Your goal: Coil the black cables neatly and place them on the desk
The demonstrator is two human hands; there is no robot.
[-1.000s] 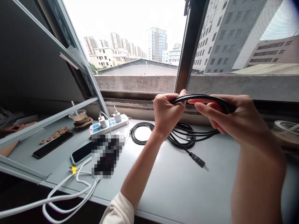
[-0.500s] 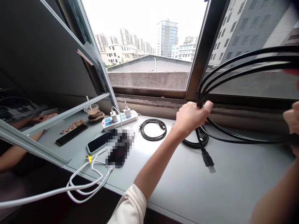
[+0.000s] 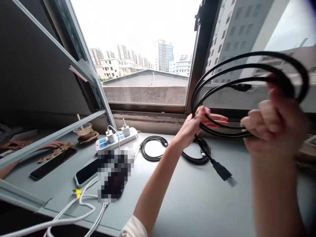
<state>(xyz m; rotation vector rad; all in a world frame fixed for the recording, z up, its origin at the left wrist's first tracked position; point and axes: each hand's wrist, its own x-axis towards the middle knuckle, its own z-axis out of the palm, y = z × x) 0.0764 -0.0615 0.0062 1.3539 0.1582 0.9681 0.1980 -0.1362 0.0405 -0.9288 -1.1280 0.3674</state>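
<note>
A black cable (image 3: 237, 66) is gathered into loose loops in the air between my two hands. My left hand (image 3: 195, 123) grips the left side of the loops with thumb and palm, its other fingers stretched out behind the strands. One flat black plug (image 3: 223, 171) hangs below that hand, with a pale tip. My right hand (image 3: 274, 121) is curled around the right side of the loops, a little blurred. Another dark connector (image 3: 242, 87) shows inside the loops. Under my left arm lie two coiled black cables, the left coil (image 3: 145, 157) and the right coil (image 3: 197, 160), partly covered.
Left on the grey table (image 3: 187, 200) are a power strip (image 3: 116, 140) with white plugs, a phone (image 3: 90, 171), a darker phone (image 3: 53, 163), white cables (image 3: 66, 217) and a drink cup (image 3: 84, 130). A metal frame (image 3: 90, 79) slants there. Another person's hand (image 3: 53, 144) rests beyond it.
My right hand has come in from the right edge, bringing the loops closer together and rounder. My left hand's fingers have stretched out. The view has shifted right.
</note>
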